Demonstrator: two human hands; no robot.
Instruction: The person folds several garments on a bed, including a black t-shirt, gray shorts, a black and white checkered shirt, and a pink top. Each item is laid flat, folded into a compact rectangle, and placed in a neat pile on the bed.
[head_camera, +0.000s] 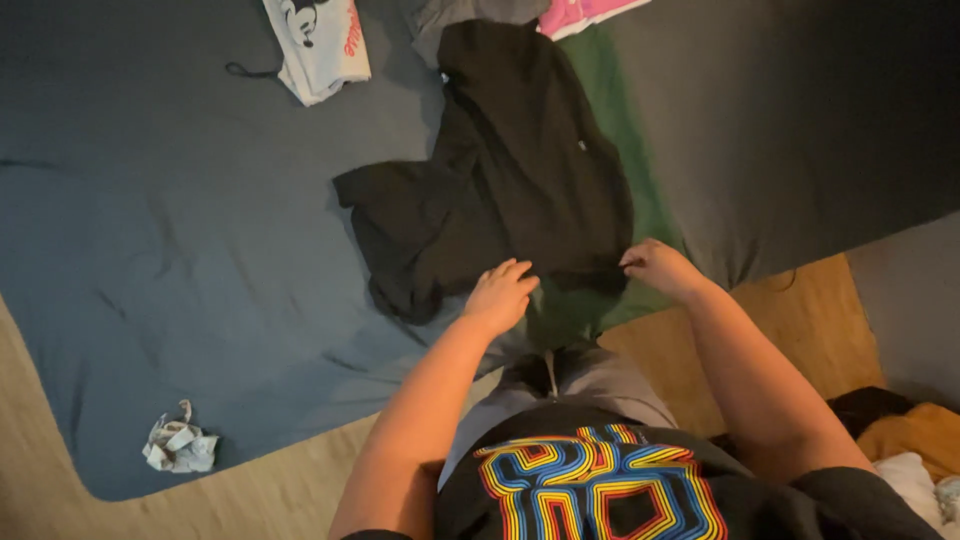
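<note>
We stand at the edge of a bed (150, 250) covered with a dark blue-grey sheet, looking down at a black garment (500, 170) spread flat across it. Our left hand (500, 295) rests on the garment's near hem with the fingers loosely curled; we cannot tell whether its grip has closed on the cloth. Our right hand (660, 265) pinches the same hem further right, its grip clenched on the black fabric. A green cloth (625, 130) lies under the garment and shows along its right side and near edge. At the far edge, a white printed shirt (320, 45) lies folded, with a pink item (580, 12) well to its right. A crumpled white paper wad (180, 445) sits near the bed's near-left corner. The wooden floor (250, 490) shows below, with a yellow cloth (915, 430) at right.
</note>
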